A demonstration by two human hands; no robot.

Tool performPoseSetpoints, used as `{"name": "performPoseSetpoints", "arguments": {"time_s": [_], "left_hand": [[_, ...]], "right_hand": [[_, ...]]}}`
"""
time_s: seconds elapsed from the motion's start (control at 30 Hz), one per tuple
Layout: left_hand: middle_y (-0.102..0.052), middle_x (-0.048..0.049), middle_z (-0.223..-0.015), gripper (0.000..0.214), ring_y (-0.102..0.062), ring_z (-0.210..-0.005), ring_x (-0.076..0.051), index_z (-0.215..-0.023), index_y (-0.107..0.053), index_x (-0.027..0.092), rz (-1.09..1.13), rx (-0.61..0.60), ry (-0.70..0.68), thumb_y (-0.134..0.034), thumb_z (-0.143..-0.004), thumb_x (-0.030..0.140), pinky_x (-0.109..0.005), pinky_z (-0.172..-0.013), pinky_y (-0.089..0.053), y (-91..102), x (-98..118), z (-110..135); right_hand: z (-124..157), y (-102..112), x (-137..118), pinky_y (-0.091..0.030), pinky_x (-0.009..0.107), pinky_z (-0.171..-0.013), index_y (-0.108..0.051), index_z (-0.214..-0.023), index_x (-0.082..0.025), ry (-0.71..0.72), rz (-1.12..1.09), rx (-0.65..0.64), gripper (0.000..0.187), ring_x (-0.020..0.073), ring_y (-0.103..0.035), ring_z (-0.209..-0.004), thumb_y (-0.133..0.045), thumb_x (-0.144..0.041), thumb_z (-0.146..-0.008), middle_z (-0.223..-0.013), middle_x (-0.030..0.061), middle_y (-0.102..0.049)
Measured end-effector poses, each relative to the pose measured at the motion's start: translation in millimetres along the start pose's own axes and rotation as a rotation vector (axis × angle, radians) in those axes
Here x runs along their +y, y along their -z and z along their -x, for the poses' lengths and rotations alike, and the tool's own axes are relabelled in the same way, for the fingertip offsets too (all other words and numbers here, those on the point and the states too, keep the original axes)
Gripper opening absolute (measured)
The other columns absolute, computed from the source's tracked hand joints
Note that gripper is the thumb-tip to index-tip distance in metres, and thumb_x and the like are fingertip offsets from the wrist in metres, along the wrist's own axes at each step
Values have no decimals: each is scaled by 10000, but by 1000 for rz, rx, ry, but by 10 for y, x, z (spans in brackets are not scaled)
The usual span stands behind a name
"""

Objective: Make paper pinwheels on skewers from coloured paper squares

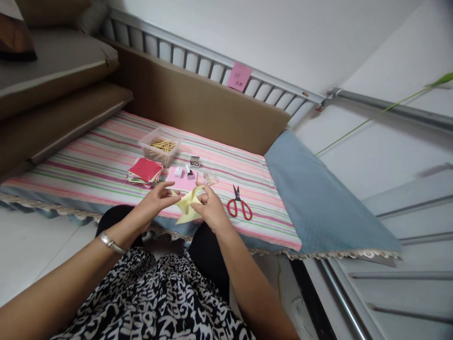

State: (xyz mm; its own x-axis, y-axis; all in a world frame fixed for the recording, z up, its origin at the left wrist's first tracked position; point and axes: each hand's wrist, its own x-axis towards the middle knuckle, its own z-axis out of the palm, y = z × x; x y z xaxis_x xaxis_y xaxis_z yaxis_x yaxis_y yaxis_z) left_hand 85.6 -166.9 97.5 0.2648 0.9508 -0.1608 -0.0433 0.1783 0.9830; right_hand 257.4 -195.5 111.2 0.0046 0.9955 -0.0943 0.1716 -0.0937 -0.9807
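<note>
Paper (pixel 188 206), pale yellow and folded like a pinwheel, is pinched in the right hand (pixel 213 211), left of the red-handled metal scissors (pixel 238 194). The left hand (pixel 158 200) curves at its edge, grip unclear. Farther left of the scissors lies a red-topped stack of coloured paper squares (pixel 145 170).

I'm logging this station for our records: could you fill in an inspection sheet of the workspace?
Surface: striped cloth.
Job's things: folded yellow paper in hand; paper stack; sticks in a clear box; scissors beside the right hand.
Clutter: white box on pink paper; grey box behind.
Hands: right pinches yellow paper; left hand at its edge, grip unclear.
Cables: none certain; thin strand below the cloth, kind unclear.
Surroundings: brown board behind; pink note on rail.
</note>
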Motion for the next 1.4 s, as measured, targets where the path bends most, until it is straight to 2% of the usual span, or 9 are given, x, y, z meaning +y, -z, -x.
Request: {"name": "performPoseSetpoints", "arguments": {"time_s": [0.17,0.33,0.53,0.67,0.73,0.8,0.93,1.1,1.4], "left_hand": [[-732,-102,-993,396,-664,-887,-221,-961,-703,147,287,-121,151,-796,-636,353,-318,-802,-475,-137,-167,110],[-755,-66,-755,327,-663,-668,-172,-837,-734,122,408,-25,140,-832,-561,268,-273,-700,-488,-243,-206,53],[-735,-55,-640,283,-635,-548,-158,-744,-731,107,407,83,149,-819,-500,219,-252,-589,-481,-218,-223,31],[-717,-60,-608,266,-630,-528,-166,-742,-718,99,381,94,179,-787,-517,224,-258,-563,-483,-121,-256,-15],[-705,-59,-593,259,-620,-517,-163,-729,-705,98,363,111,192,-776,-521,235,-255,-540,-474,-53,-271,-55],[-690,-51,-573,247,-602,-497,-155,-700,-690,101,339,133,199,-769,-511,239,-248,-513,-456,3,-277,-89],[-675,-33,-559,237,-575,-475,-139,-677,-677,109,310,141,200,-769,-498,234,-239,-485,-427,37,-253,-107],[-687,-32,-581,253,-588,-496,-155,-703,-688,113,281,151,237,-763,-496,238,-263,-507,-444,9,-193,-73],[-698,-36,-592,212,-602,-505,-162,-695,-694,121,282,119,220,-758,-523,226,-262,-514,-444,-8,-211,-60]], "right_hand": [[-48,-121,94,-401,211,-531,-484,-1244,-187,38,-117,146,634,120,-530,-541,-630,-181,-627,-617,-79,-583],[-49,-226,178,-453,240,-572,-476,-1245,-198,46,-166,185,626,145,-584,-599,-632,-207,-639,-678,-55,-634],[-85,-260,239,-459,250,-555,-456,-1274,-216,8,-164,159,646,157,-600,-583,-644,-237,-656,-669,-59,-640],[-29,-230,274,-473,268,-568,-523,-1217,-186,20,-4,150,493,158,-587,-564,-621,-316,-752,-638,-41,-614],[61,-204,281,-505,299,-647,-561,-1194,-179,130,161,210,408,168,-610,-635,-577,-338,-819,-716,-1,-642],[171,-184,282,-511,353,-809,-575,-1207,-188,353,358,265,368,198,-634,-831,-541,-318,-864,-915,62,-679],[317,-164,296,-406,440,-1038,-605,-1206,-226,717,705,171,337,245,-497,-1206,-528,-229,-878,-1306,106,-564],[293,-119,363,-397,471,-1052,-649,-1137,-231,748,837,135,389,243,-432,-1273,-443,-66,-851,-1374,100,-504],[263,-107,347,-374,443,-1077,-702,-867,-223,772,747,148,152,235,-413,-1303,-551,-204,-878,-1358,95,-534]]}}
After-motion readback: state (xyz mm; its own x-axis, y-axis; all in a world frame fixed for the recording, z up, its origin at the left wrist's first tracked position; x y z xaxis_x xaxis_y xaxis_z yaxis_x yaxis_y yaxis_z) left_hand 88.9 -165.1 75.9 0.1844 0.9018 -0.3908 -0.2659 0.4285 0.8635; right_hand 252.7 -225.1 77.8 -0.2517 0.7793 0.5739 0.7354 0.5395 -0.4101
